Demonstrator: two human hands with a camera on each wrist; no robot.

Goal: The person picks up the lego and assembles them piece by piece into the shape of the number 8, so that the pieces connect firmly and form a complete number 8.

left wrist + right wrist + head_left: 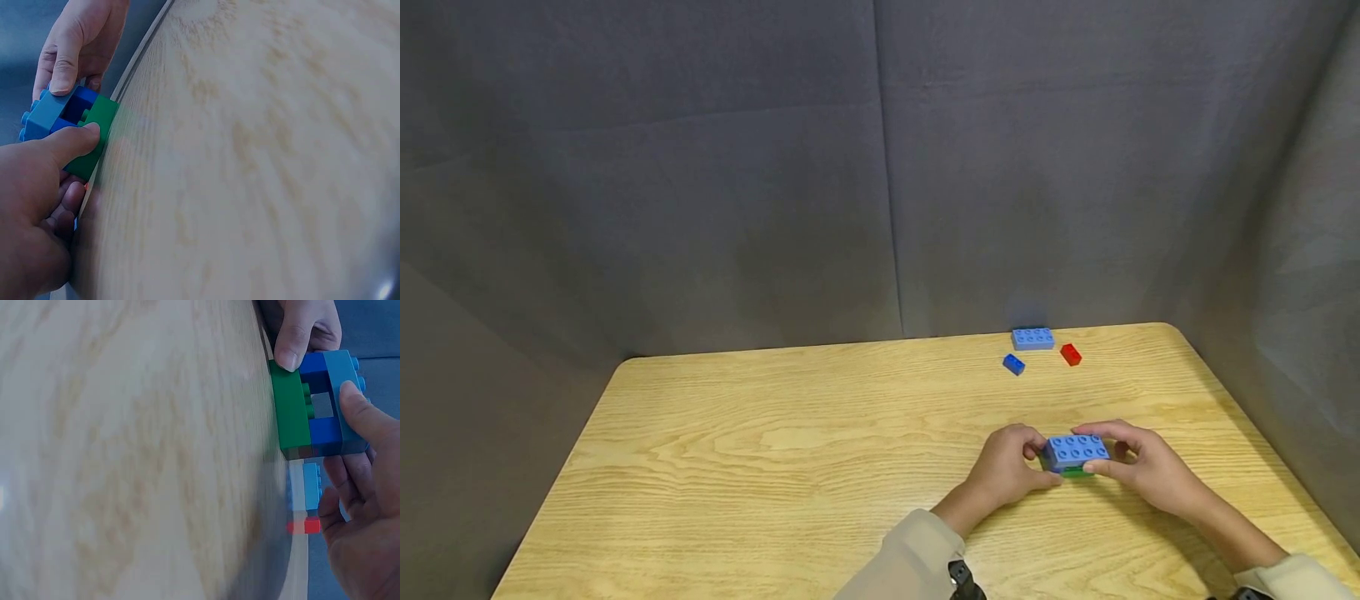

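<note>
A small stack of toy building bricks stands on the table between both hands. Its base is a green brick (289, 415), two dark blue bricks (325, 435) sit above with a gap between them, and a light blue brick (1077, 451) lies on top, studs up. My left hand (1006, 467) grips the left end of the stack, thumb on the green brick. From the other side my right hand (1157, 471) holds the light blue brick between thumb and fingers. In the wrist views the fingertips behind the stack are partly hidden.
Near the back edge of the wooden table (760, 450) lie another light blue brick (1033, 339), a small dark blue brick (1013, 364) and a small red brick (1071, 355). Dark grey curtains (737, 183) hang behind the table and at its sides.
</note>
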